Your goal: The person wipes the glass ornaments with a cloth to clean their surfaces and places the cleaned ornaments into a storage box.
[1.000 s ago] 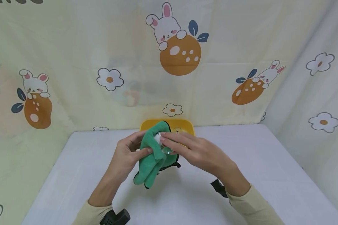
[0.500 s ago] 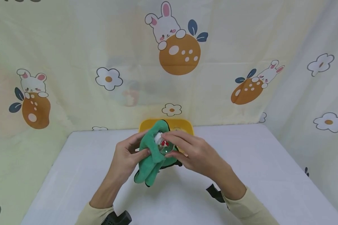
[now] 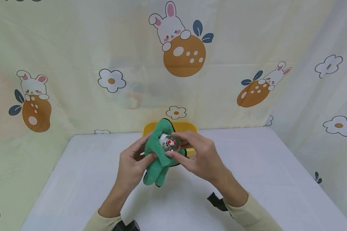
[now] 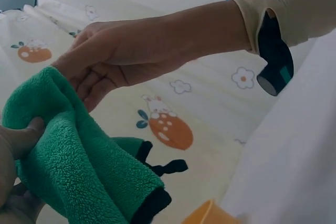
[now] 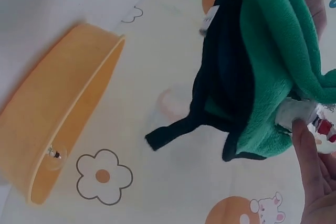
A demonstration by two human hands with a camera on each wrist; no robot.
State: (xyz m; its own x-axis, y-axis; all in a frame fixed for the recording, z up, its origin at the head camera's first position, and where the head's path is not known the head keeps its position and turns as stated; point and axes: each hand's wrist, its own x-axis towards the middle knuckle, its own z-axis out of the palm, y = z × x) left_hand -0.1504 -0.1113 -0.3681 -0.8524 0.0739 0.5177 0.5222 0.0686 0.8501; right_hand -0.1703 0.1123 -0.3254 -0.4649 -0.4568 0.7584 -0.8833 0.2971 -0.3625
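A small snow globe point(image 3: 173, 143) with a red-and-white figure inside sits in the folds of a green towel point(image 3: 154, 147) trimmed in black. My left hand point(image 3: 133, 165) grips the towel, its thumb pressing a fold near the globe. Fingers and thumb of my right hand point(image 3: 200, 155) pinch the globe from its right side. The right wrist view shows the globe's white base point(image 5: 294, 114) against the cloth, with a fingertip on it. In the left wrist view the towel point(image 4: 68, 150) hides the globe. Both hands hold everything above the table.
A yellow bin point(image 3: 188, 125) stands at the table's back edge, behind the towel. Inside it, in the right wrist view, lies another clear globe point(image 5: 55, 155) with a small figure. A patterned curtain point(image 3: 127, 41) hangs just behind the white table point(image 3: 86, 166).
The globe has turned so its red figure faces up more plainly. My right fingers and thumb have shifted around it. Towel and hands have risen slightly toward the bin.
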